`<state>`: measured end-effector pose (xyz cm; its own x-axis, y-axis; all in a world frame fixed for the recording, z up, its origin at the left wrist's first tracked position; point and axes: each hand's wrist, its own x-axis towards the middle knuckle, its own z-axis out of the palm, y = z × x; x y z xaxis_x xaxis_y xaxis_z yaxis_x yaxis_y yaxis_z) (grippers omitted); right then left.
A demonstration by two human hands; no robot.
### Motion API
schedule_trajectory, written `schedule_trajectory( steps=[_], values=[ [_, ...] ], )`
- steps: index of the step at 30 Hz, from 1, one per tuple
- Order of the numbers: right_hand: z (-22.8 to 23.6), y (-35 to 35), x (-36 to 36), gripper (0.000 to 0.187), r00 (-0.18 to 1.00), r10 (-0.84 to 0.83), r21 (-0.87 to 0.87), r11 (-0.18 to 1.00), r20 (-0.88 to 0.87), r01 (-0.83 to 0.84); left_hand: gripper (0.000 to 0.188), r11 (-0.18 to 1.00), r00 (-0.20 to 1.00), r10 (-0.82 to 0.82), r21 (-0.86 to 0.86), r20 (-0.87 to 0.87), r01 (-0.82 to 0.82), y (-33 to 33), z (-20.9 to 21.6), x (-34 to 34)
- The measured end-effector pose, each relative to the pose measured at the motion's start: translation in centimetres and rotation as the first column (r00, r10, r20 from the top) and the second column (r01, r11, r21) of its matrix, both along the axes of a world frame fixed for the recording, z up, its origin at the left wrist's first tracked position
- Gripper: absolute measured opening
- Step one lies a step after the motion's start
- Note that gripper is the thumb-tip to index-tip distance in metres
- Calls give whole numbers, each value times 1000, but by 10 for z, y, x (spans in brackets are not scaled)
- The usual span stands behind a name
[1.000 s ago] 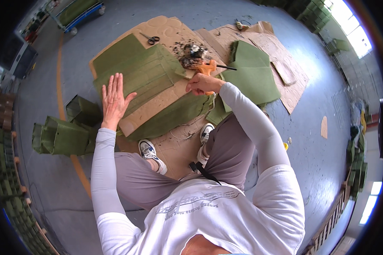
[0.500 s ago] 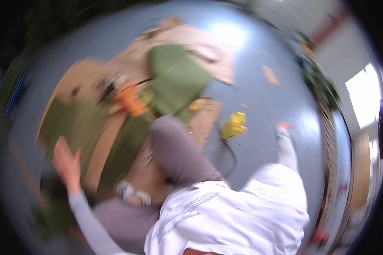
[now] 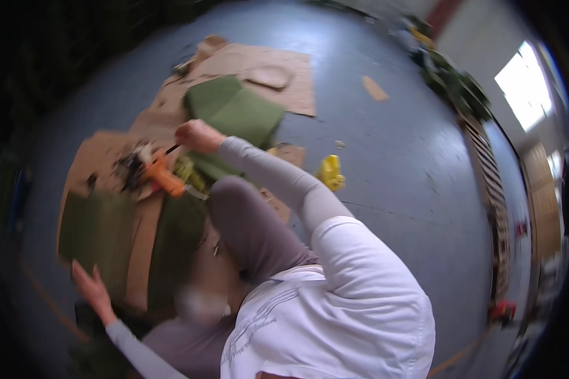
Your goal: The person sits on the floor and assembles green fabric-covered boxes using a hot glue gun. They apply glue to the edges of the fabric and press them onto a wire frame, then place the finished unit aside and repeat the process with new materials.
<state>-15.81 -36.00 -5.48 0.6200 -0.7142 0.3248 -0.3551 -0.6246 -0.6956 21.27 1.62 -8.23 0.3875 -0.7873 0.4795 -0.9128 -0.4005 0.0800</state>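
My right hand (image 3: 199, 136) reaches across to the left, its fingers closed, above the near edge of a folded green sheet (image 3: 224, 101). Whatever it holds, if anything, is hidden. Just beside its fingers is a dark cord-like piece, by an orange tool (image 3: 165, 179) that looks like a glue gun. My left hand (image 3: 93, 290) is open, thumb apart, at the near left edge of a flat green piece (image 3: 98, 224). A long dark green strip (image 3: 174, 246) lies between that piece and my bent knee.
Brown cardboard (image 3: 284, 63) lies under the green pieces. A dark tangled clump (image 3: 131, 165) sits next to the orange tool. To the right, a yellow plastic object (image 3: 330, 172) rests on the blue-grey floor (image 3: 398, 158), with a cardboard scrap (image 3: 374, 88) farther off.
My right hand has swung from the floor on the right over to the green sheet and closed. My left hand stays open at the left. The whole view has shifted.
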Motion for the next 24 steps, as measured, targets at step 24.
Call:
schedule_trajectory(
  steps=[24],
  values=[
    [-13,93,173,19,943,173,552,775,282,-308,52,582,502,-234,-534,-833,-614,-14,22,56]
  ],
)
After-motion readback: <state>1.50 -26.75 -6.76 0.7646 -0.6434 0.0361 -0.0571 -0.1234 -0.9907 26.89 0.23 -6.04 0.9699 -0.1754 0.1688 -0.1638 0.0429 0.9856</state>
